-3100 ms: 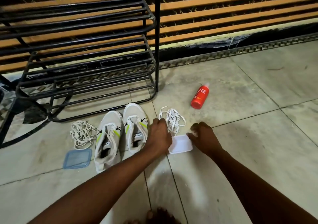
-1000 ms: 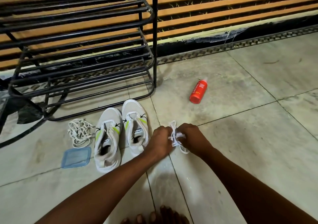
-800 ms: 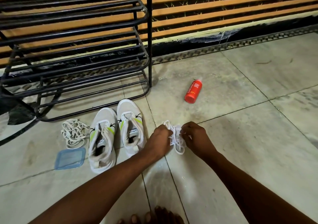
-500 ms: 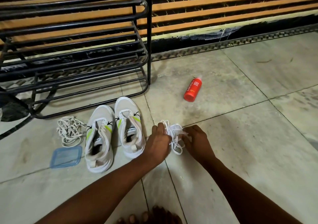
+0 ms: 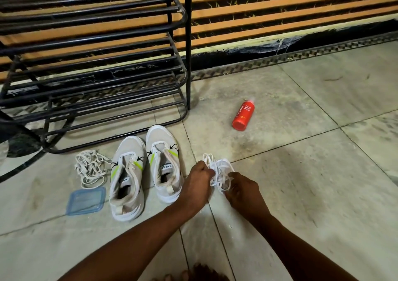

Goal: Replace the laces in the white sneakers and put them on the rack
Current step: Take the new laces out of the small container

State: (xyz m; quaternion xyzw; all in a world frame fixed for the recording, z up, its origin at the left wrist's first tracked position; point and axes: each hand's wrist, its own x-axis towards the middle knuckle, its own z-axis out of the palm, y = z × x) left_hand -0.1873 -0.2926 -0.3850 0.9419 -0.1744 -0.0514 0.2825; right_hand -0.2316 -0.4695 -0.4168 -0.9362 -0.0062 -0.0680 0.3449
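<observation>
At centre frame your left hand (image 5: 199, 180) and right hand (image 5: 242, 191) both pinch a tangled bundle of flat white laces (image 5: 219, 173) above the smooth tiled floor (image 5: 301, 183). Left of them the mesh-topped white sneakers (image 5: 146, 168) lie unlaced, below the black tubular rack (image 5: 92, 71) at upper left.

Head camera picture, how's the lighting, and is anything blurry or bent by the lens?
Head view: dim, warm light, with soft shadows on the floor tiles around the arms; the rack bars and wall slats bow from wide-angle distortion; the white laces between the left hand and right hand look slightly smeared, while the red bottle label reads fairly sharp.
</observation>
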